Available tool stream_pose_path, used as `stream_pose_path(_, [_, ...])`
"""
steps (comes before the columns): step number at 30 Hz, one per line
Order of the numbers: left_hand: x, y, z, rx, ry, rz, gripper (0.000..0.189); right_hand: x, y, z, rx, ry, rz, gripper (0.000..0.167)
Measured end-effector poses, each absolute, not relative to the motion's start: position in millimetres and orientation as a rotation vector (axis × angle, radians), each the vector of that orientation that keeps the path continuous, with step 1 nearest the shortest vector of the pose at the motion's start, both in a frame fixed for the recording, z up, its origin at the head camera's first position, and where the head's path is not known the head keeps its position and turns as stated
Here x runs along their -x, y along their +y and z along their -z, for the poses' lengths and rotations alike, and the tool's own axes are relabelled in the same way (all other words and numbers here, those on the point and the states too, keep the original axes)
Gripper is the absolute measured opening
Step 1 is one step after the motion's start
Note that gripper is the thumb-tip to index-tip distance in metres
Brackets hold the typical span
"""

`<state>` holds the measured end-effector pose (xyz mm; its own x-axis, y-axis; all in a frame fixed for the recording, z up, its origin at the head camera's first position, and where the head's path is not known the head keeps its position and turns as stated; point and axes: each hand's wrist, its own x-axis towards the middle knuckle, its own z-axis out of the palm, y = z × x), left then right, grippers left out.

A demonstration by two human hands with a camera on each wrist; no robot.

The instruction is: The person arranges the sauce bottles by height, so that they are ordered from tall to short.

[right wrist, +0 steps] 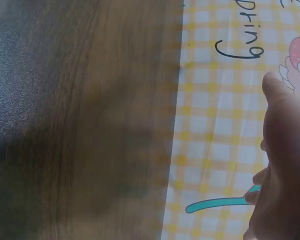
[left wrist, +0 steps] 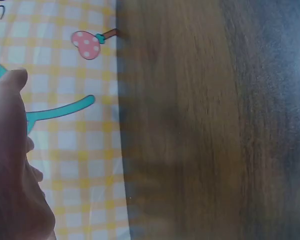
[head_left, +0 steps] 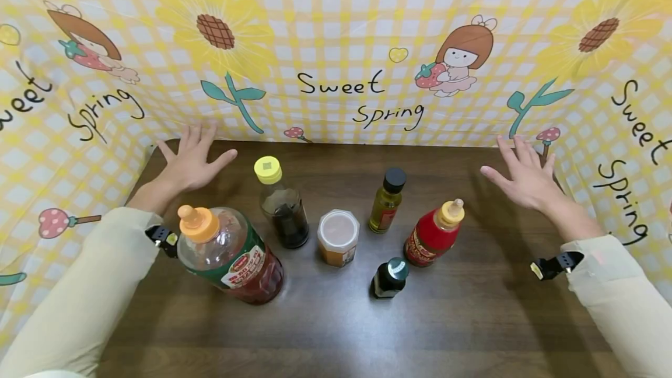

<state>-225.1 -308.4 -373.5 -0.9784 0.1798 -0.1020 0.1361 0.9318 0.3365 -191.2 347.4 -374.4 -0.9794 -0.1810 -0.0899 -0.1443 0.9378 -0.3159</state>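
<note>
Near the left side of the desk [head_left: 467,325], a large bottle [head_left: 249,267] with an orange nozzle cap is standing upright, its red contents showing beneath a green band and a label. Just behind and to the right of it, a yellow-capped bottle [head_left: 287,214] is holding dark liquid. These two are standing nearest the left hand [head_left: 190,162], which is spreading its fingers toward the back left corner and is gripping nothing. Toward the right, a red squeeze bottle [head_left: 430,239] with a pale yellow tip is standing closest to the right hand [head_left: 525,178], though well apart from it. That hand, too, is splaying its fingers, free of any object, near the back right corner. Whether either palm is touching the desk, I cannot tell.

Between the outer bottles, a lidded jar [head_left: 338,239] with orange-brown contents is sitting near the middle. A small black-capped bottle [head_left: 387,206] is standing behind and to its right, and a small dark bottle [head_left: 389,280] with a green lid is standing in front of the red one. Pale sleeves [head_left: 91,284] are covering both forearms, and a yellow checked cloth [head_left: 325,28] printed with sunflowers is enclosing the back and sides.
</note>
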Motion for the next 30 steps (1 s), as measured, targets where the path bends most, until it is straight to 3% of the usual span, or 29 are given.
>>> stream_pose_path(8, [196.3, -315.0, 361.3, -0.322, 2.956, -0.714, 0.081, 174.5, 348.1, 366.9, 0.364, 2.987, 0.784, 0.075])
stream_pose_path(21, [129.3, -309.3, 328.6, -0.565, 2.856, -1.337, 0.045, 132.9, 321.9, 356.3, 0.584, 2.794, 1.388, 0.051])
stream_pose_path(26, [107.6, -300.5, 321.5, -0.809, 2.678, -1.614, 0.044, 121.6, 305.9, 357.0, 0.784, 2.763, 1.523, 0.045])
stream_pose_path(30, [95.2, -294.6, 324.3, -1.046, 2.341, -1.917, 0.056, 112.8, 293.5, 361.3, 0.93, 2.66, 1.627, 0.044])
